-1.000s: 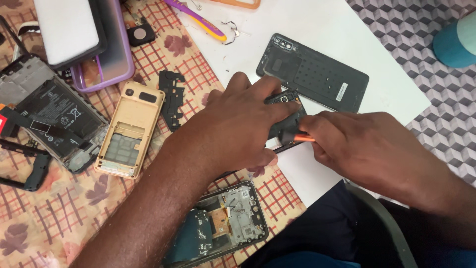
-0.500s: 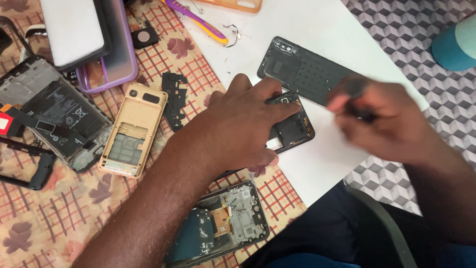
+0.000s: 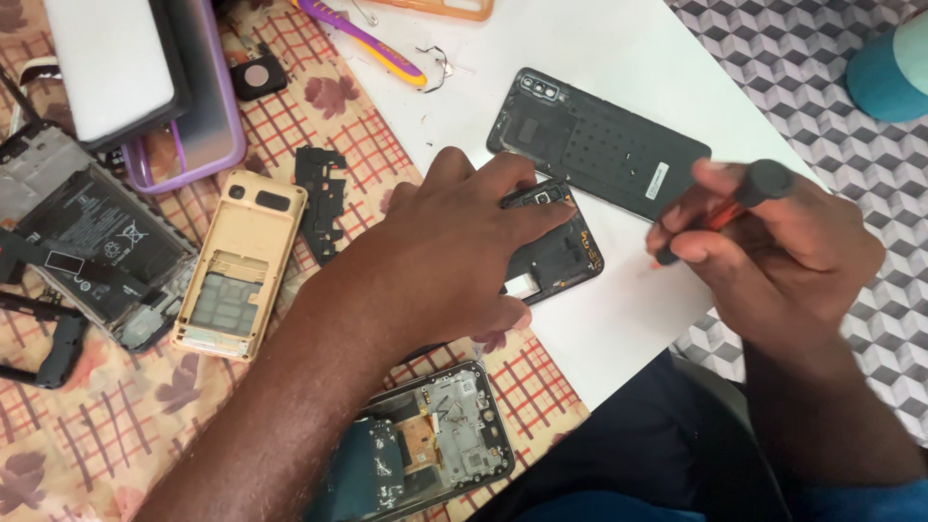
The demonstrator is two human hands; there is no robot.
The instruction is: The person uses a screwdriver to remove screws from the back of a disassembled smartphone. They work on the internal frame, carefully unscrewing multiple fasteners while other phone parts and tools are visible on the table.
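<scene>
My left hand (image 3: 454, 256) lies flat on an opened black phone (image 3: 561, 256) on the white table, pressing it down. My right hand (image 3: 773, 261) is lifted to the right of the phone and grips a small screwdriver (image 3: 739, 198) with a black cap and orange shaft. The phone's black back cover (image 3: 599, 145), inner side up, lies just beyond both hands.
A checked cloth (image 3: 116, 425) at left carries a gold phone shell (image 3: 242, 261), a black bracket (image 3: 319, 198), an opened phone with battery (image 3: 87, 242), a purple case (image 3: 193, 116) and another opened phone (image 3: 425, 445) near me. A purple-yellow tool (image 3: 362, 39) and a teal cup (image 3: 889, 72) sit farther off.
My right hand has pulled the screwdriver off the phone and moved right and up, away from it. My left hand stays pressed on the phone.
</scene>
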